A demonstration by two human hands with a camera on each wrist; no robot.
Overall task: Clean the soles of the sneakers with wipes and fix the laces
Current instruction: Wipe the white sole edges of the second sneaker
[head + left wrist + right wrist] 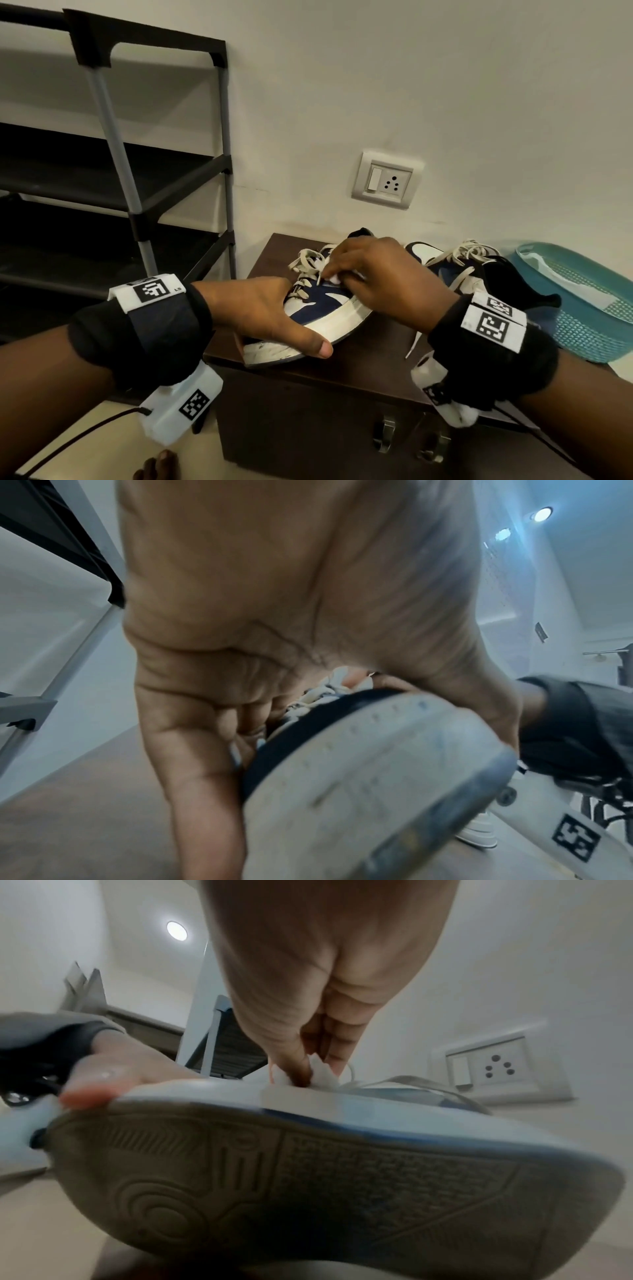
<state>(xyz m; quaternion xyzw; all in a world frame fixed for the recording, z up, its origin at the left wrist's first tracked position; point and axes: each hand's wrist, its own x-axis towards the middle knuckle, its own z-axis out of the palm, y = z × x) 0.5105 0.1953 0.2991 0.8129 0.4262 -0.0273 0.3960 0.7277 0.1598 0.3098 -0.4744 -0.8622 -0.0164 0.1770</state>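
A white and navy sneaker (pixel 322 308) is tilted on its side on the dark brown cabinet (pixel 308 383), its grey sole (pixel 308 1185) turned toward me. My left hand (pixel 260 308) grips its toe end, thumb on the white midsole (pixel 359 777). Over the shoe's upper, my right hand (pixel 370 274) pinches a white wipe (pixel 334 278) (pixel 320 1073) beside the cream laces (pixel 308 263). The second sneaker (pixel 462 263) lies behind my right wrist with loose laces.
A black and grey shoe rack (pixel 120 192) stands at the left against the wall. A teal plastic basket (pixel 589 301) sits at the right. A wall socket (pixel 385 180) is above the cabinet. A black sock-like item (pixel 520 287) lies by the second sneaker.
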